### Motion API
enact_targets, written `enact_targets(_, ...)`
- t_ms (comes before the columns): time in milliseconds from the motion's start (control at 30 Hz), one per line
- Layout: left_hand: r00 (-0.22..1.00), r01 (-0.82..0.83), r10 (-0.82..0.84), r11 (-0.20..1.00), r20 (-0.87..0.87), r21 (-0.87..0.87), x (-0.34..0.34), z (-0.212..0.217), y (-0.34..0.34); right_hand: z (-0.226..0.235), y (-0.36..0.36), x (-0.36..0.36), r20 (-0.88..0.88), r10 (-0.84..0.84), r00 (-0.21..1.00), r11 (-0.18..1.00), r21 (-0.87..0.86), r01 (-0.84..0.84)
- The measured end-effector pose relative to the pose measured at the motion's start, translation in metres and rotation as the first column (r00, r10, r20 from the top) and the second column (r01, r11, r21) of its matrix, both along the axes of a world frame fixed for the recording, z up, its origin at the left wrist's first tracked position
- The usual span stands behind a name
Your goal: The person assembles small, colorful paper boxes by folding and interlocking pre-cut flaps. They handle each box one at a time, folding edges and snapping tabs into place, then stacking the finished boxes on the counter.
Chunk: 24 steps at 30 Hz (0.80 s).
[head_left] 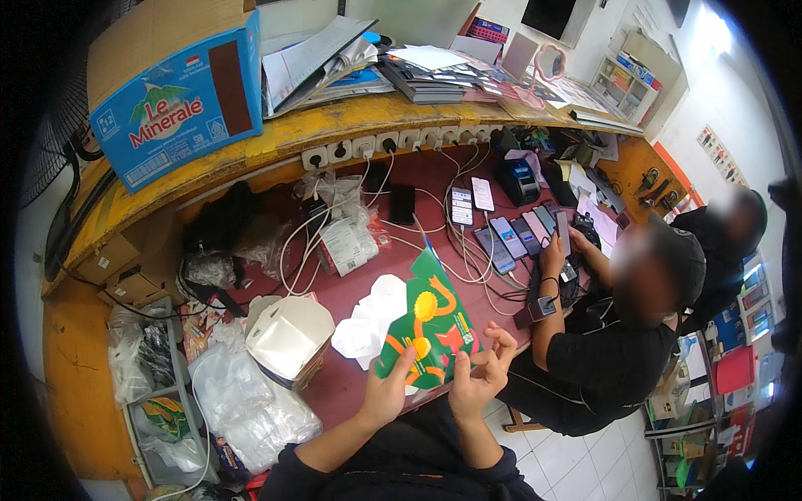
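Observation:
Both my hands hold a green card sheet (428, 330) printed with orange and yellow shapes, tilted above the table. My left hand (386, 394) grips its lower left part, thumb on the front face and fingers mostly hidden behind. At the lower right edge, my right hand (480, 376) has its thumb against the card, while its bent fingers rise beside the edge. Flat white die-cut card (368, 321) lies on the table just behind the sheet. To the left stands an open white paper food box (288, 334), apparently on top of a stack.
Clear plastic bags (251, 409) and a grey crate (180, 392) sit at the left. Cables trail from a socket row (376, 146) to several phones (505, 238) on the red table (334, 296). A seated person (610, 334) handles a phone at right. A blue carton (180, 108) stands on the shelf.

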<state>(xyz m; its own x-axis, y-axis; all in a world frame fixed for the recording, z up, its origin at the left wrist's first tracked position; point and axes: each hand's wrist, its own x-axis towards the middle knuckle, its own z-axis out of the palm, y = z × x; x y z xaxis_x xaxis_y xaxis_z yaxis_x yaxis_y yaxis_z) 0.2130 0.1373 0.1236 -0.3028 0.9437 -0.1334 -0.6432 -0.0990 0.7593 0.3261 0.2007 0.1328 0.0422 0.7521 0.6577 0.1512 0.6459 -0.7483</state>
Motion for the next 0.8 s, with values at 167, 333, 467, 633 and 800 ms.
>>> enact_targets(167, 0.907, 0.27, -0.341, 0.922, 0.249, 0.278, -0.023, -0.015, -0.003, 0.0, -0.002, 0.004, 0.044, 0.372, 0.927, 0.912, -0.201, -0.357)
enact_targets(333, 0.703, 0.345, -0.583, 0.78, 0.407, 0.522, -0.033, -0.03, -0.013, -0.001, -0.003, 0.007, -0.214, 0.608, 0.765, 0.706, -0.294, -0.644)
enact_targets(467, 0.701, 0.487, -0.622, 0.775, 0.35, 0.402, -0.04, -0.035, -0.02, 0.011, 0.009, 0.015, -0.062, 0.648, 0.759, 0.647, -0.481, -0.592)
enact_targets(633, 0.714, 0.629, -0.633, 0.768, 0.301, 0.124, -0.045, -0.04, -0.035, 0.021, 0.036, 0.026, 0.418, 0.562, 0.714, 0.827, -0.27, -0.493)
enact_targets(800, 0.779, 0.598, -0.569, 0.801, 0.261, -0.037, -0.052, -0.035, -0.032, 0.0, 0.027, 0.01, -0.233, 0.637, 0.735, 0.56, -0.515, -0.649)
